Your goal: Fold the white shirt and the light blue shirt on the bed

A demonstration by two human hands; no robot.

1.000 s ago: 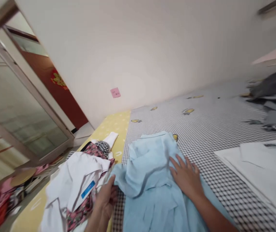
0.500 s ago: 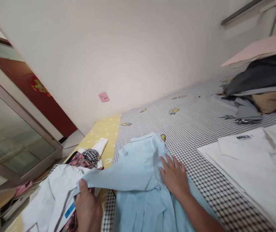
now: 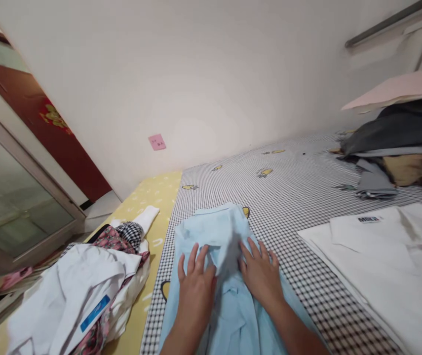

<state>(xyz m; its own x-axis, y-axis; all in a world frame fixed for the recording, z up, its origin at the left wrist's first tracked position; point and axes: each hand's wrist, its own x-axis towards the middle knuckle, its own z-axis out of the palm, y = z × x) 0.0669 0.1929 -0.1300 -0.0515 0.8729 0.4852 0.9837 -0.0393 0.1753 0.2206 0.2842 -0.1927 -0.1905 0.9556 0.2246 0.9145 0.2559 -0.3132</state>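
Note:
A light blue garment (image 3: 211,224) lies lengthwise on the checked bed cover, its upper end partly folded over. My left hand (image 3: 196,291) is on the left part of the garment, fingers spread and pointing away from me; its thumb side is partly hidden. On the garment's right side rests my right hand (image 3: 260,271), palm down with fingers apart. The cloth between the two hands is shaded and creased.
Rumpled clothes, including a white garment (image 3: 73,281) with a blue label, lie at left on the yellow cloth (image 3: 166,192). White folded clothing (image 3: 384,261) is at right. Behind it stands a stack of dark and brown clothes (image 3: 399,125). A wall (image 3: 211,84) rises beyond.
My left hand has let go of the blue sleeve at left and moved right onto the garment. The sleeve no longer stretches leftward. My right hand has stayed on the right side.

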